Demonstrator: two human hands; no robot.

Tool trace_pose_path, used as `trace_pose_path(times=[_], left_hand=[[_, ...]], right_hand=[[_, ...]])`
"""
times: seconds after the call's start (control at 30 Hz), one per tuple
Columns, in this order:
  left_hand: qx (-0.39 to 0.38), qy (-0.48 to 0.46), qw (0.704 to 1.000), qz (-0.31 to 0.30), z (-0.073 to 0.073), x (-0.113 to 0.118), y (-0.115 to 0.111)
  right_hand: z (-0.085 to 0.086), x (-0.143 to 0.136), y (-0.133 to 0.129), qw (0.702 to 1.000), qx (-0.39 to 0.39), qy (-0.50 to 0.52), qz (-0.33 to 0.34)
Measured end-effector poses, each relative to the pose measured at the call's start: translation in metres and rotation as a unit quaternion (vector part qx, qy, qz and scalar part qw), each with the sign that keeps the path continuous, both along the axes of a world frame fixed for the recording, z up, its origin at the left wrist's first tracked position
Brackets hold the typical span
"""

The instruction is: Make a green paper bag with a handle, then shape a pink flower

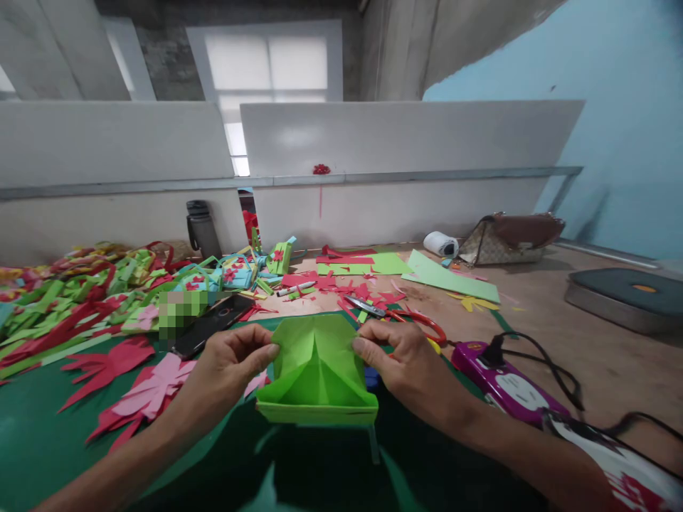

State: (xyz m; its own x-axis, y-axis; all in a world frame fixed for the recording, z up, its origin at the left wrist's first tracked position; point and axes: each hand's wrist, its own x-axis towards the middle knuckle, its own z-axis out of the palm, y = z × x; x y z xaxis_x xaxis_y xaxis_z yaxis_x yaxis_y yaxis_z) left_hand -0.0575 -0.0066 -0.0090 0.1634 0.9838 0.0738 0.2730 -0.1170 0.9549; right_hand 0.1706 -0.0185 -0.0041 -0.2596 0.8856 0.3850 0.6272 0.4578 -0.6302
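A bright green folded paper box [320, 370] is held up in front of me, its near side folded into a flat band and its inside partly open with a peaked crease. My left hand [235, 355] pinches its upper left edge between thumb and fingers. On the other side, my right hand [392, 352] grips the upper right edge the same way. Just beyond the paper box lie scissors [421, 320] with orange-red handles, among red paper scraps [363, 288].
Cut paper flowers [154, 387] and a dark phone [213, 327] lie left, near a heap of folded green paper pieces [69, 299]. A bottle [203, 231] stands behind. To the right are a purple power strip [512, 384], a handbag [512, 238] and a lidded box [624, 299].
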Motion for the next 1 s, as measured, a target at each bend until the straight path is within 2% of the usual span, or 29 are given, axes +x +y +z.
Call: trace_pose_path(times=[0.13,0.33,0.57,0.8,1.0], left_hand=[[-0.054,-0.037,0.998,-0.006,0.001,0.002,0.001],[-0.109,-0.086,0.99,-0.025,-0.006,0.0,0.006],[-0.067,-0.015,0.996,-0.052,-0.003,-0.001,0.004],[-0.04,-0.026,0.996,-0.08,-0.001,-0.003,0.003],[-0.029,-0.038,0.997,-0.063,-0.008,-0.001,0.0]], right_hand=[[0.001,0.001,0.004,0.996,-0.076,0.043,0.026],[0.0,0.001,0.009,0.99,-0.121,0.067,0.025],[-0.004,0.003,0.012,0.99,-0.129,0.052,0.031],[-0.003,0.002,0.012,0.989,-0.128,0.036,0.062],[-0.001,0.0,0.009,0.991,-0.111,0.034,0.061]])
